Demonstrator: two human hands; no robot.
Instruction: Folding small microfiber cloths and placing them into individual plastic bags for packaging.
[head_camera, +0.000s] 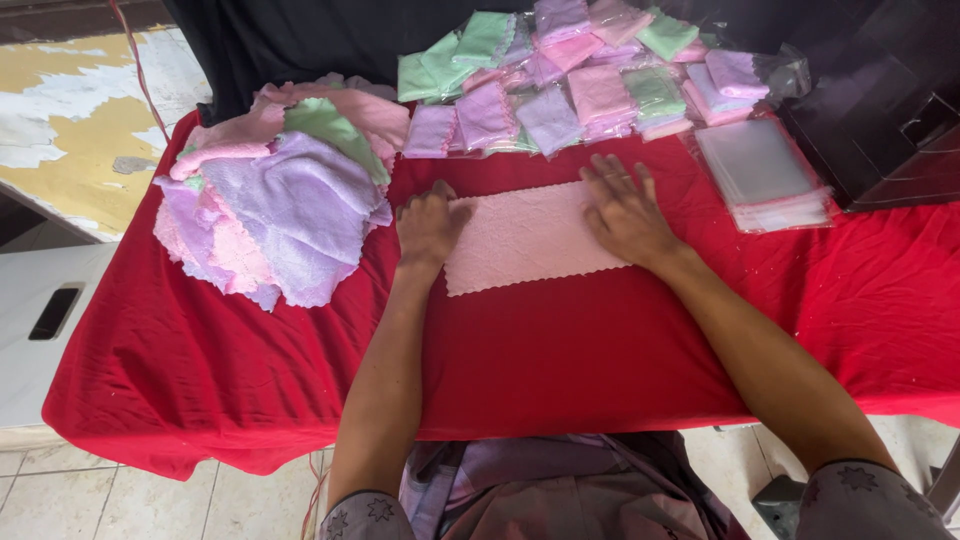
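I see a red tablecloth (600, 350) filling most of the frame, hanging over the near edge at lower left. At centre left sits a loose heap of cloths (280, 200) in lilac, pink and green. Along the top centre lies a spread of folded cloths in clear bags (570, 80), and to the upper right a flat stack of empty clear bags (765, 175). In the middle, a pink cloth (525, 238) lies folded into a long strip with scalloped edges. My left hand (430, 225) rests on its left end, fingers curled under, loosely closed. My right hand (625, 210) presses flat on its right end, fingers spread open.
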